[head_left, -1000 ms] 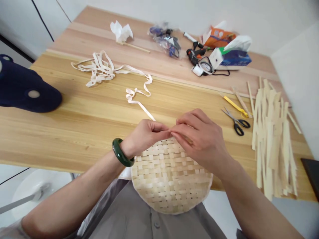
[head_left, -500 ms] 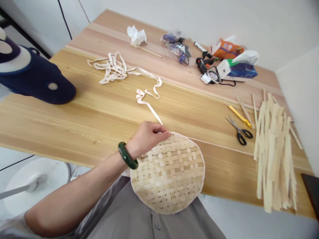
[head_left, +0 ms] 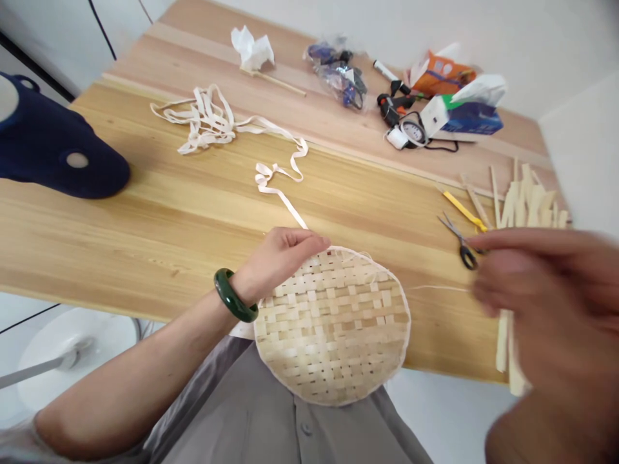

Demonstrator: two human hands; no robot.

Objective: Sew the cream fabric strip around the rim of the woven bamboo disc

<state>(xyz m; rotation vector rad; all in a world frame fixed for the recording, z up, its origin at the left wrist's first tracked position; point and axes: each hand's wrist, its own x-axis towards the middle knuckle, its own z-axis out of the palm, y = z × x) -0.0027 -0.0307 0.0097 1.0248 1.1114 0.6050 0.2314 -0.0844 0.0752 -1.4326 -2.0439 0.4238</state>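
Since a moment ago, your right hand (head_left: pixel 546 303) swings back into view near the scissors (head_left: pixel 461 245), its fingers pinched with a thin thread trailing, while your left fingers (head_left: pixel 316 241) close on the woven disc's (head_left: pixel 333 328) rim above your lap.

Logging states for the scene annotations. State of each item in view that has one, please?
Left hand: pinching disc's far edge
Right hand: raised, blurred, grip unclear
Woven disc: held, pale border on visible rim
Thread: runs toward right hand
Ribbon: loose, partly tangled
Scissors: lying down, blades slightly apart, partly hidden
Pale strips: loose pile, partly hidden
Blue tissue box: open, tissue sticking out
White tissue: crumpled
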